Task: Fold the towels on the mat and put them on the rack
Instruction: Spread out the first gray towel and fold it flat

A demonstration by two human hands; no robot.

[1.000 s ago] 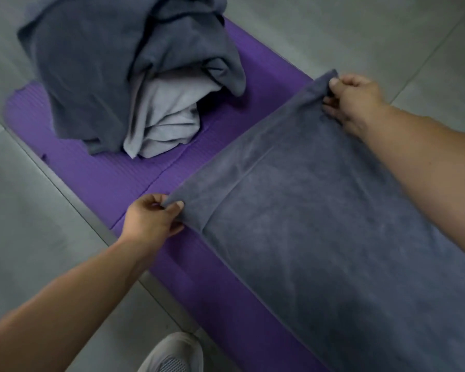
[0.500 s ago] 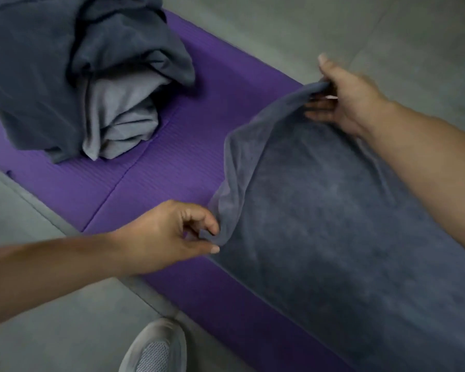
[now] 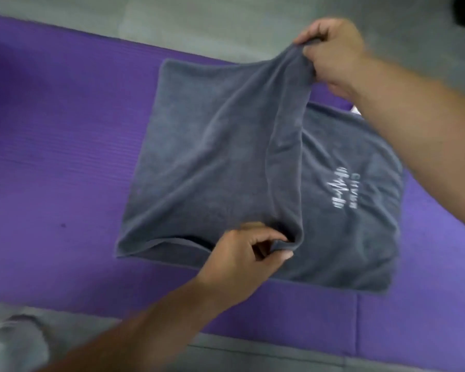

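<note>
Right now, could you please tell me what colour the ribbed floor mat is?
The ribbed floor mat under the grey towel is purple; head view.

A purple mat (image 3: 65, 146) lies on the grey floor (image 3: 226, 20). A dark grey towel (image 3: 199, 162) lies across the mat, reaching toward its far edge.
</note>
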